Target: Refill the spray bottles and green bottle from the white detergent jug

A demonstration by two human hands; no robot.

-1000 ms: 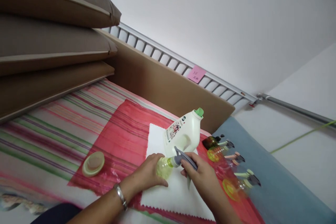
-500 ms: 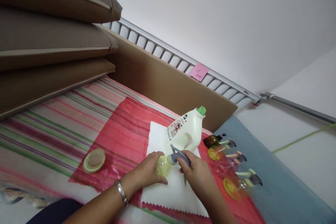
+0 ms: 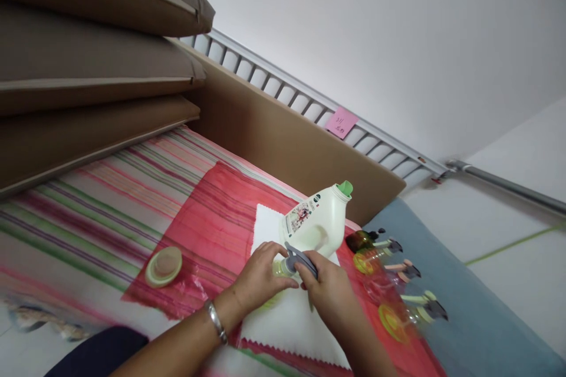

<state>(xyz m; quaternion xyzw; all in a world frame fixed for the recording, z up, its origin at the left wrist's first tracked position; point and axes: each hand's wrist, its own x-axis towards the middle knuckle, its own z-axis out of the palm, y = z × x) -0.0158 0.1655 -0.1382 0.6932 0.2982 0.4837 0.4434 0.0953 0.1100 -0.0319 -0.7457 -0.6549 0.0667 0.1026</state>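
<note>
My left hand point(image 3: 264, 271) is closed around the upper part of a small clear yellow-green bottle point(image 3: 278, 269). My fingers hide much of its body, and it leans. On its neck sits a grey trigger spray head point(image 3: 305, 263), gripped in the closed fingers of my right hand point(image 3: 326, 283); whether the head is screwed tight cannot be seen. Just behind both hands stands a cream jug point(image 3: 325, 218) with a green spout and a printed label. A white cloth point(image 3: 292, 324) with zigzag edges lies beneath them.
A pale green round cap point(image 3: 163, 267) lies at the left on a red sheet point(image 3: 207, 218). Several spray bottles point(image 3: 395, 321) line the right side. Stacked brown cushions point(image 3: 97, 53) and a brown board point(image 3: 283, 129) stand behind, with a pink note point(image 3: 342, 123) above.
My left hand has shifted up from the bottle's body to near its neck. The right hand stays on the spray head. The whole view has shifted slightly.
</note>
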